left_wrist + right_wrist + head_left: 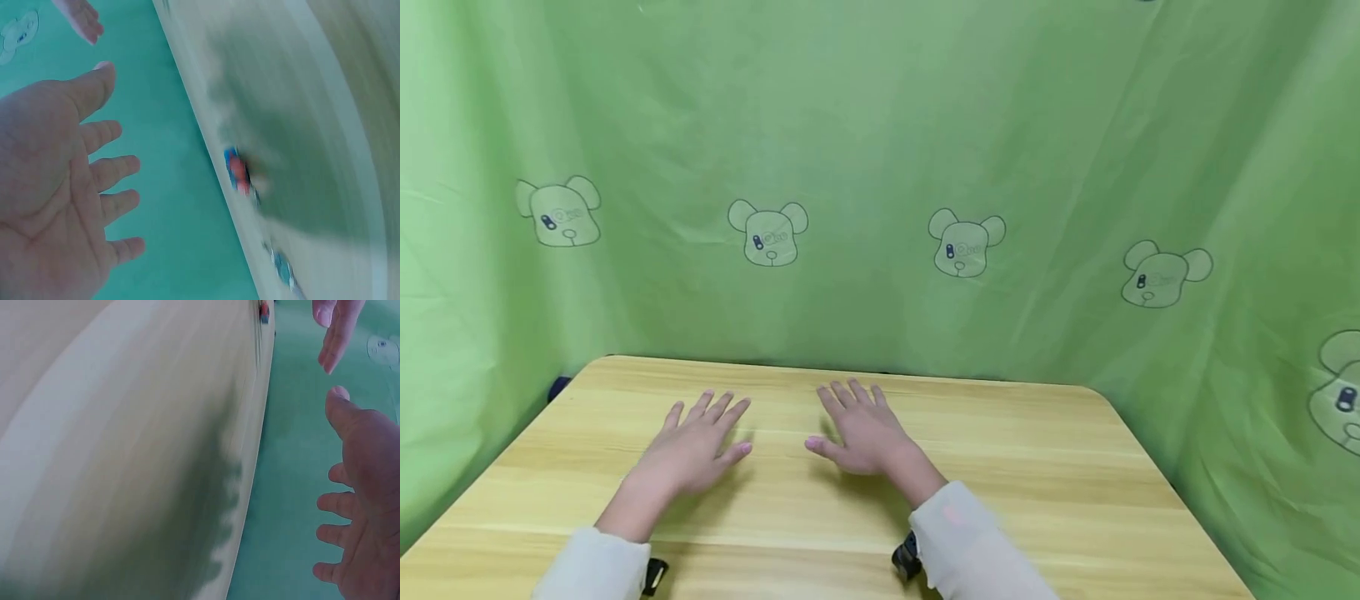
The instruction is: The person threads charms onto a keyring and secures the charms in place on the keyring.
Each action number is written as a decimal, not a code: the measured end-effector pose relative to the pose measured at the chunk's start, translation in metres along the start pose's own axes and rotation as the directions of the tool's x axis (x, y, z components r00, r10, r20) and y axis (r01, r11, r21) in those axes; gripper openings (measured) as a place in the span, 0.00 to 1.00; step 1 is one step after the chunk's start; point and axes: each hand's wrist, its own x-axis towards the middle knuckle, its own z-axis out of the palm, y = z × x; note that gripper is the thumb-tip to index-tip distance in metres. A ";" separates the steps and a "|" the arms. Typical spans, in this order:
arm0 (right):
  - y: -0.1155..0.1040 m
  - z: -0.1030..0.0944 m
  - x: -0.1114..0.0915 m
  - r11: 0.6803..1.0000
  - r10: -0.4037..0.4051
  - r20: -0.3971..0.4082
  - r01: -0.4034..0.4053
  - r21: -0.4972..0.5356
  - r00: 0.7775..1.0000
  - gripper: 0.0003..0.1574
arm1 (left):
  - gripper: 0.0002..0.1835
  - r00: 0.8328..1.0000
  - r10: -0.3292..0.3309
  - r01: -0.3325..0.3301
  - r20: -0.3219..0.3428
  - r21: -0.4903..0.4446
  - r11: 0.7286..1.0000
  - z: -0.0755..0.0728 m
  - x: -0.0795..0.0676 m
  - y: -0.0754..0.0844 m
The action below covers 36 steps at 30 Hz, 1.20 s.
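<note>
Over the wooden table (1037,500), my left hand (688,454) is held palm down with its fingers straight and spread, holding nothing. Beside it on the right, with a gap between the two thumbs, my right hand (861,433) is spread the same way and is bare too. The left wrist view catches the left palm (50,187) from below and the fingertips of the right hand (81,19). In the right wrist view the right hand (375,500) has its fingers extended, and the left hand (337,331) shows at the top.
A small blurred red and blue thing (237,172) and a blurred teal thing (283,269) lie near the table edge in the left wrist view. A green curtain (865,125) with bear-head prints hangs behind and beside the table. Dark wrist devices (907,558) sit under the pale sleeves (973,542).
</note>
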 end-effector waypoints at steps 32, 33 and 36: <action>-0.114 0.016 0.082 0.956 -0.241 0.167 0.263 -0.130 0.956 0.47 | 0.31 0.999 -0.009 0.008 0.035 0.051 0.999 -0.009 -0.034 -0.086; -0.115 0.018 0.083 0.954 -0.251 0.166 0.273 -0.127 0.954 0.46 | 0.31 0.999 -0.014 0.012 0.043 0.045 0.999 -0.008 -0.034 -0.087; -0.117 0.024 0.088 0.949 -0.275 0.151 0.293 -0.113 0.950 0.43 | 0.30 0.997 -0.025 0.023 0.069 0.026 0.999 -0.007 -0.031 -0.091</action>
